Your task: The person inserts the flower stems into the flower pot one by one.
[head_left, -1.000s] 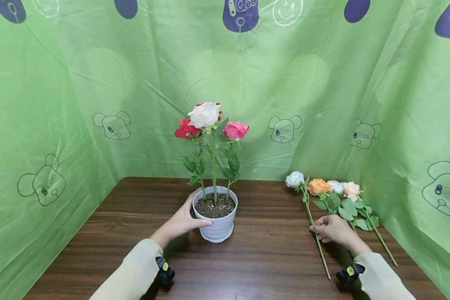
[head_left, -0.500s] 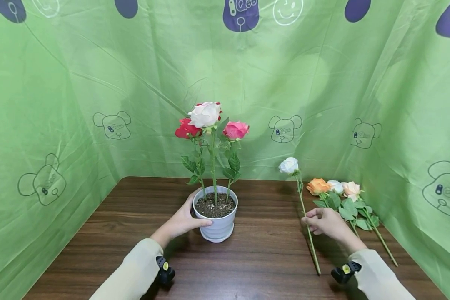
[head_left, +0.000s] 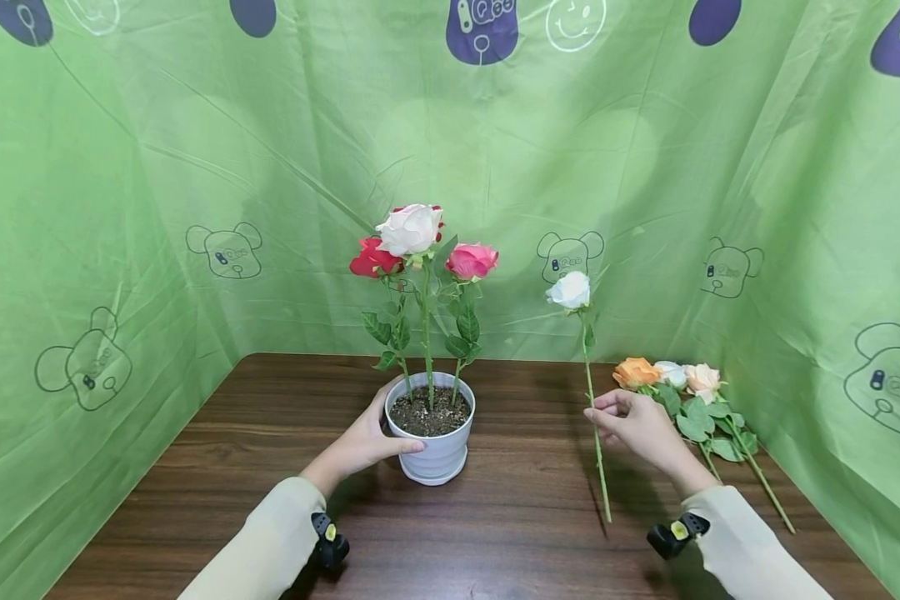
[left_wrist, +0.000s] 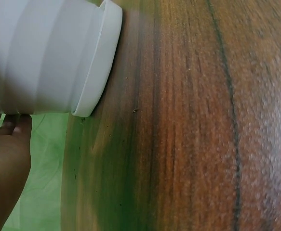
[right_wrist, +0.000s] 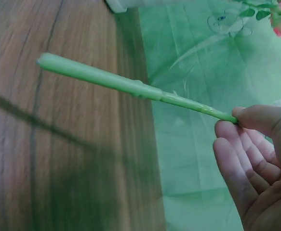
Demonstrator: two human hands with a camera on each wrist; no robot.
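Observation:
My left hand (head_left: 367,440) grips the left side of a white flowerpot (head_left: 442,454), thumb across the front near the rim and fingers round the back. Dark soil (head_left: 429,412) fills the pot. Three visible roses stand in it: a red rose (head_left: 375,258), a white rose (head_left: 410,230) and a pink rose (head_left: 472,261), with more red showing behind the white bloom. To the right, my right hand (head_left: 640,429) pinches the stem (right_wrist: 101,77) of another white rose (head_left: 570,291) between thumb and fingertips. This rose is nearly upright, its lower stem end raised off the table.
On the table's right side lie an orange rose (head_left: 636,372), a white rose (head_left: 672,373) and a peach rose (head_left: 702,380), their leafy stems overlapping. A green printed curtain (head_left: 495,150) surrounds the brown wooden table (head_left: 510,533) at the back and sides.
My right hand has lifted the white rose from the table and moved it left and up, turning it more upright. My left hand and the pot have stayed put.

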